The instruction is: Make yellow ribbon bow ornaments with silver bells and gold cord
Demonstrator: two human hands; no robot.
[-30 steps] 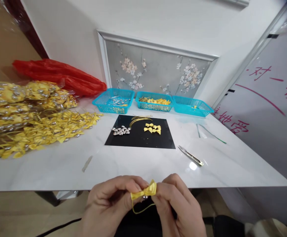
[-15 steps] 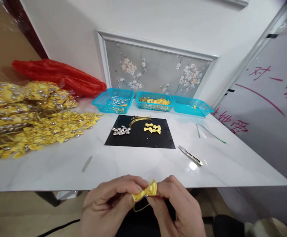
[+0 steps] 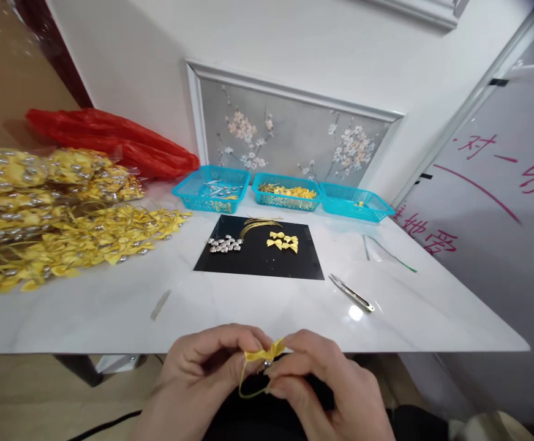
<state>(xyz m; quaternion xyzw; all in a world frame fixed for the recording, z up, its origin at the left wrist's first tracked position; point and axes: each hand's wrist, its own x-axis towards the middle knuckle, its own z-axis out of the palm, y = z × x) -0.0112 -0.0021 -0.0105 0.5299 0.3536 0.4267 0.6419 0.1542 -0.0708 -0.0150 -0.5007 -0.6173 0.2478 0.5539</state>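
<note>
A small yellow ribbon bow with a silver bead beneath its middle is held just off the table's front edge. My left hand pinches the bow's left side between thumb and fingers. From that side a thin yellow cord loops down and across to my right hand. The right thumb and a fingertip close on the cord's end, and the right index finger lies against the bow's right loop. On a black mat ahead are silver beads, gold cords and several yellow bows.
Thread snips lie right of the mat. Three blue baskets line the back. Heaped yellow bow pieces and a red bag fill the left. A green tie lies at right; the whiteboard stands beyond.
My right fingers have shifted from the bow's right side down to the cord's end. The bow has tilted, showing more of the bead, and the cord loop hangs wider.
</note>
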